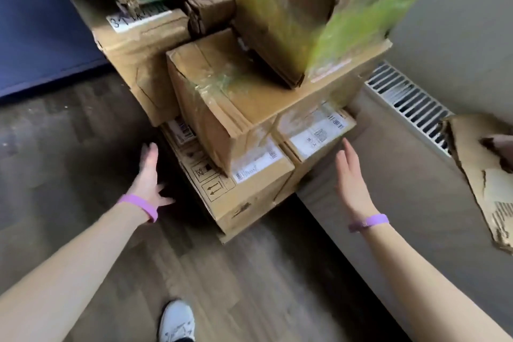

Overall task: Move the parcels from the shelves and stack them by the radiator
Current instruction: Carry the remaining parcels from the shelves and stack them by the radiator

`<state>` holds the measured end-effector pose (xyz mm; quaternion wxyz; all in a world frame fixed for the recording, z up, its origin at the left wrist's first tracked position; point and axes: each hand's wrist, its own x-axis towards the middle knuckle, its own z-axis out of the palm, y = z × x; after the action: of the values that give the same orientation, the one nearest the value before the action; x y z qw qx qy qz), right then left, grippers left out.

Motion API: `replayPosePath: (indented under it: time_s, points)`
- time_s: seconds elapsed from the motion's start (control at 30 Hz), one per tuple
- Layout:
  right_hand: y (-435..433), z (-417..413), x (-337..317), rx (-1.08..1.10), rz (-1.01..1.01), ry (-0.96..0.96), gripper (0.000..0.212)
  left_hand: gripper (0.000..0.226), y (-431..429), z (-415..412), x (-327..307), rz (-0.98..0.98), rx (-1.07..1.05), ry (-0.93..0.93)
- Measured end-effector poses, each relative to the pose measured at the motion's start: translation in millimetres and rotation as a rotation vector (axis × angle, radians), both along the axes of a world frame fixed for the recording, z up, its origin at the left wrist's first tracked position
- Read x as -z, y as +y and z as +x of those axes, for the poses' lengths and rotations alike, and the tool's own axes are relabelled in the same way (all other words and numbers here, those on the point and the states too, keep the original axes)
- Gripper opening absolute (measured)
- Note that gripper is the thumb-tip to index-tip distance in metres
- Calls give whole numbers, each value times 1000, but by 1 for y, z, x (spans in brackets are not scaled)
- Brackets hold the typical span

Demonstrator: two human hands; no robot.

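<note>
Both hands are empty, with fingers spread wide. The left hand (148, 172) is low, just left of the bottom box (238, 189). The right hand (351, 175) is near its right side (about as close). The stack of parcels (249, 86) rises beyond, left of the radiator (408, 103).

A single wide-angle view from the person's head looks steeply down and forward. The stack of cardboard boxes (249, 108) fills the upper middle of the frame at close range, the radiator (408, 103) runs along the right, and a white shoe (177, 322) shows at the bottom edge.
</note>
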<state>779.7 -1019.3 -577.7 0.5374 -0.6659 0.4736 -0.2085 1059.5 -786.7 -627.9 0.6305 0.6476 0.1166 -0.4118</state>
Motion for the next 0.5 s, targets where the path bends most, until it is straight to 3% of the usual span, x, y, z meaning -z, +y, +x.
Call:
replayPosePath:
  time_s: [0.17, 0.4, 0.5]
  points:
    - [-13, 10, 56, 3, -231, -66, 56, 112, -4, 9, 47, -80, 45, -186]
    - [-23, 20, 99, 5, -508, -232, 72, 101, -27, 55, 96, -284, 167, -357]
    - [-25, 23, 96, -29, -685, -322, 69, 71, -38, 61, 101, -368, 106, -503]
